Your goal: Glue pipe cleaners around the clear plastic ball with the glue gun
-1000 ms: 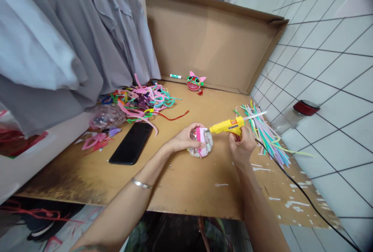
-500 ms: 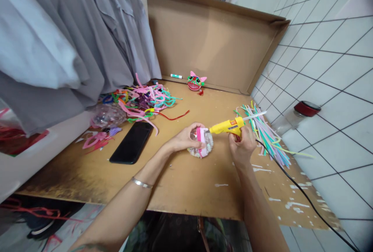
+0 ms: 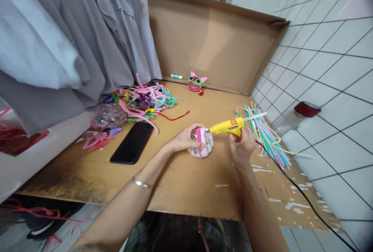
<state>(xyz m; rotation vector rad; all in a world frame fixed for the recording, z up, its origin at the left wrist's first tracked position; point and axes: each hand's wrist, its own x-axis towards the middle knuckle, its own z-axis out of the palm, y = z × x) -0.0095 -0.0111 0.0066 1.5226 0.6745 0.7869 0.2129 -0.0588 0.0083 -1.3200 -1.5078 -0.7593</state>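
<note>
My left hand grips a clear plastic ball partly wrapped in pink pipe cleaner, holding it down on the cardboard work surface. My right hand is closed round the handle of a yellow hot glue gun. The gun's nozzle touches the pink strip on the ball. A glue stick pokes out of the gun's back end, and its black cord trails off to the lower right.
A black phone lies left of my hands. Tangled coloured pipe cleaners sit at the back left, and straight ones fan out at the right. A finished pink-and-green face and a marker stand by the cardboard back wall. Grey cloth hangs at left.
</note>
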